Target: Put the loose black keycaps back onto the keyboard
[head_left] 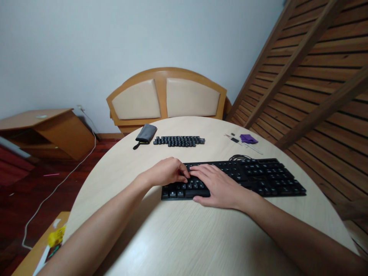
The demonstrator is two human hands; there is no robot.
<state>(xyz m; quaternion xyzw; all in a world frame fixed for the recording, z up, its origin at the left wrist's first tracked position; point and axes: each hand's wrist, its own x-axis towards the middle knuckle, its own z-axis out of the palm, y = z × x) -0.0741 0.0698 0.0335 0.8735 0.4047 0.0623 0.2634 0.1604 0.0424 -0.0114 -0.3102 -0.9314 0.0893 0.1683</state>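
A black keyboard (267, 180) lies on the round table, its coiled cable (240, 157) behind it. My left hand (169, 170) is over its left part, thumb and fingertips drawn together in a pinch at the keys. Whatever is between those fingertips is hidden. My right hand (218, 186) rests across the middle keys with fingers stretched out, the fingertips close to those of my left hand and the thumb by the front edge. Beyond the keyboard, loose black keycaps (181, 141) stand in rows on the table.
A grey pouch (146, 133) lies left of the keycaps on the pale tabletop (184, 237). To the right are a purple cloth (248, 138), thin sticks (253, 148) and a small black piece (235, 140). A headboard (166, 73) stands behind, a slatted wooden screen (310, 76) at right.
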